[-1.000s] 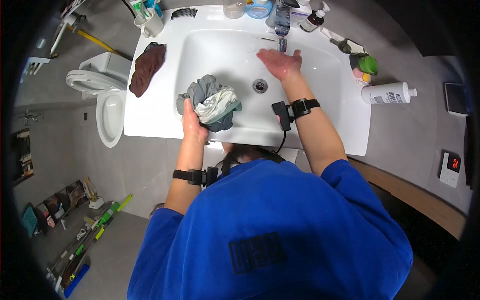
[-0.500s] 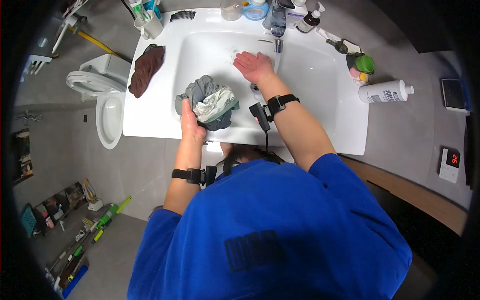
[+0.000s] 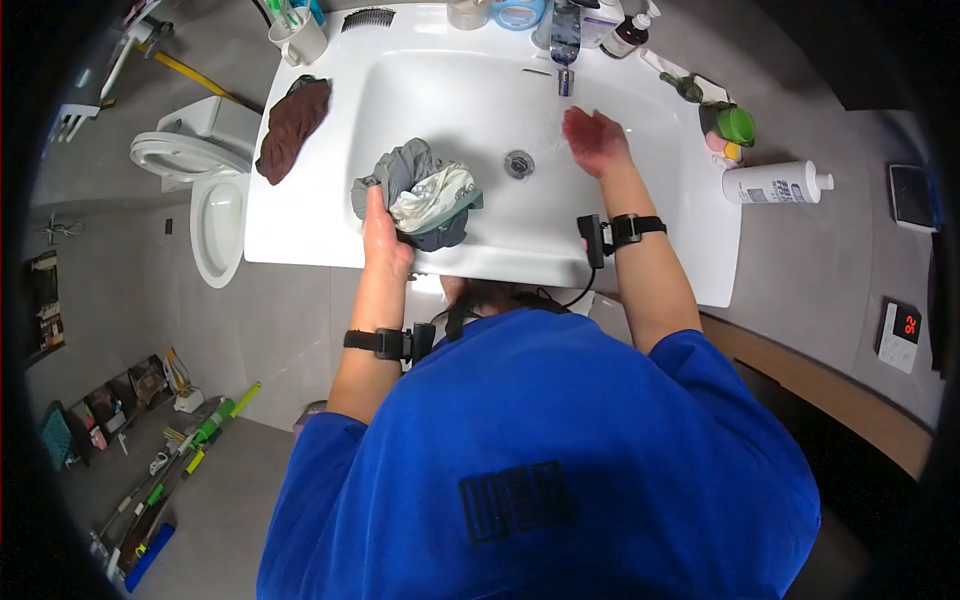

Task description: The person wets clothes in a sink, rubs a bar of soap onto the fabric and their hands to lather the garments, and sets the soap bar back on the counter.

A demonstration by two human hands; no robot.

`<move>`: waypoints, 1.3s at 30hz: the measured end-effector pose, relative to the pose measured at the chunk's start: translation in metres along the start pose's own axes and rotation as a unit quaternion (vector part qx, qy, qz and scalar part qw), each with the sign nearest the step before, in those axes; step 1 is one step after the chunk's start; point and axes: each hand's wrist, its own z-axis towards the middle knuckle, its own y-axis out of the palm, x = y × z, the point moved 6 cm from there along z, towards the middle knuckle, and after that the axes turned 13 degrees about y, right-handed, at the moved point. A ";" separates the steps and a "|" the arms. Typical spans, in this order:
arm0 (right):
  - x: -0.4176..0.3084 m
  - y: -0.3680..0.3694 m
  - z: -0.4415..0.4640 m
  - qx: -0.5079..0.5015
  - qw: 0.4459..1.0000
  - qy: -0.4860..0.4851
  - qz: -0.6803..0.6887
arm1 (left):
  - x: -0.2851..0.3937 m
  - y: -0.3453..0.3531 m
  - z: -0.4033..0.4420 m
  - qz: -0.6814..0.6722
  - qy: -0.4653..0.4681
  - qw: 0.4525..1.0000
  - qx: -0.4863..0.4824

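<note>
My left hand [image 3: 383,235] holds a bunched wet-looking bundle of grey and pale patterned cloth [image 3: 437,195] over the left front of the sink basin. Its thumb lies up along the bundle's edge, while the other fingers are hidden beneath the fabric. Over the basin's right half, my right hand [image 3: 598,143] is open and palm up, fingers slightly curled, with nothing in it. Just to its upper left is the chrome faucet [image 3: 565,78]. The drain [image 3: 518,164] shows between my two hands.
A dark brown cloth [image 3: 294,130] lies on the left rim of the white sink [image 3: 300,220]. Along the back stand a mug [image 3: 299,42], a comb [image 3: 368,18] and a pump bottle [image 3: 628,36]. A white bottle [image 3: 775,183] lies at the right; a toilet [image 3: 217,230] stands left.
My right hand has moved right, from left of the faucet to its right side, uncovering the drain. My left hand keeps its hold on the cloth bundle almost in place.
</note>
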 end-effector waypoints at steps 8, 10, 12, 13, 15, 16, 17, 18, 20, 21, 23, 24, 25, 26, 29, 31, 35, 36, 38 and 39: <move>-0.064 0.024 -0.063 0.351 0.622 -0.393 -0.579 | 0.001 -0.003 0.002 0.033 -0.007 0.999 0.013; -0.046 0.104 -0.086 0.275 0.552 -0.500 -0.609 | 0.006 0.003 -0.005 0.071 -0.003 0.997 0.033; -0.037 0.172 -0.087 0.169 0.317 -0.596 -0.718 | 0.004 -0.003 0.000 0.078 -0.013 0.997 0.021; -0.030 0.197 -0.085 0.160 0.303 -0.555 -0.758 | 0.002 -0.003 0.002 0.078 -0.021 0.997 0.014; -0.018 0.218 -0.071 0.155 0.290 -0.511 -0.794 | 0.004 0.007 -0.005 0.090 -0.025 0.995 0.016; -0.018 0.220 -0.049 0.155 0.244 -0.464 -0.837 | 0.006 0.009 -0.009 0.099 -0.026 0.994 0.026; -0.017 0.217 -0.033 0.152 0.196 -0.414 -0.876 | 0.007 0.011 -0.011 0.098 -0.027 0.995 0.022; -0.018 0.214 -0.029 0.152 0.197 -0.413 -0.876 | 0.006 0.009 -0.010 0.099 -0.027 0.994 0.023; -0.016 0.207 -0.020 0.163 0.189 -0.427 -0.869 | 0.006 0.005 -0.006 0.088 -0.019 0.996 0.014; -0.010 0.204 -0.019 0.159 0.188 -0.427 -0.870 | 0.006 0.005 -0.003 0.086 -0.017 0.996 0.017; 0.002 0.192 -0.033 0.184 0.132 -0.461 -0.858 | 0.006 0.004 -0.003 0.083 -0.009 0.996 0.007; 0.003 0.188 -0.032 0.182 0.129 -0.462 -0.858 | 0.005 0.005 -0.003 0.079 -0.008 0.997 0.008; 0.006 0.193 -0.042 0.171 0.123 -0.563 -0.799 | 0.006 0.006 -0.003 0.077 -0.004 0.997 0.005; 0.011 0.191 -0.052 0.157 0.118 -0.654 -0.730 | 0.007 0.005 -0.004 0.076 -0.002 0.997 0.006; 0.043 0.168 -0.072 0.054 0.259 -0.606 -0.750 | 0.009 0.004 -0.006 0.069 0.015 0.997 0.016; 0.069 0.126 -0.058 0.073 0.298 -0.499 -0.811 | 0.007 -0.003 0.000 0.053 0.014 0.998 0.024; 0.076 0.024 0.002 0.195 0.350 -0.178 -0.899 | 0.011 -0.002 -0.002 0.066 0.015 0.997 0.037; 0.071 0.003 0.016 0.225 0.347 -0.117 -0.903 | 0.010 -0.003 -0.001 0.066 0.016 0.997 0.039; 0.069 -0.010 0.034 0.223 0.328 -0.092 -0.913 | 0.012 -0.006 -0.002 0.086 0.027 0.994 0.056; 0.069 -0.017 0.041 0.224 0.309 -0.070 -0.922 | 0.011 -0.008 -0.001 0.086 0.027 0.994 0.060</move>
